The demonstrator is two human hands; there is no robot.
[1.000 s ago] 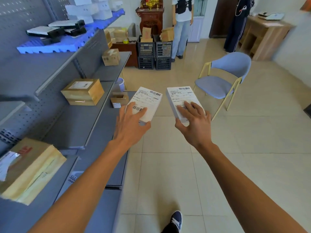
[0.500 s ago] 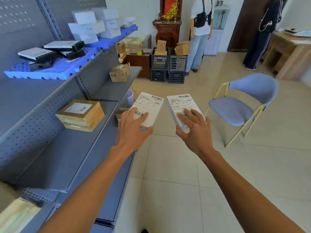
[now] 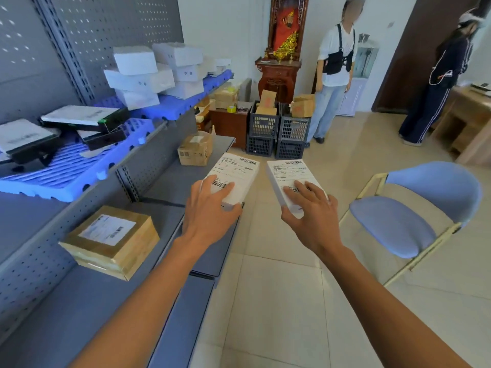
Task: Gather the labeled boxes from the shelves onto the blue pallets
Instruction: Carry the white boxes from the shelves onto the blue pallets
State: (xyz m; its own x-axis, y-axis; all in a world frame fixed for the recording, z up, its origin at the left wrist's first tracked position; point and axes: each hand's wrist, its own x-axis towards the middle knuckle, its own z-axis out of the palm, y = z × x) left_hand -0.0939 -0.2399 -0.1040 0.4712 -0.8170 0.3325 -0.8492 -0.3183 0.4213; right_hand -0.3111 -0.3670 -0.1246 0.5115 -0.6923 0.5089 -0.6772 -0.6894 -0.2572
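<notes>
Both boxes have come level with the blue ribbed plastic pallet (image 3: 66,168) at the upper shelf's front edge. Left hand (image 3: 210,211) grips a flat white labelled carton (image 3: 233,176) by its near end; right hand (image 3: 310,211) grips a matching white labelled carton (image 3: 287,176), held over the tiled floor.

Print on both white shipping labels is too small to read; left hand (image 3: 210,208) covers the near end of the left flat white labelled box (image 3: 233,176), right hand (image 3: 310,208) covers the near end of the right flat white labelled box (image 3: 285,176). Undersides of both boxes hidden. Near blue plastic pallet (image 3: 53,181) cut by left edge. Pale wooden desk (image 3: 467,120) cut by right edge. Bystanders' faces blurred.
</notes>
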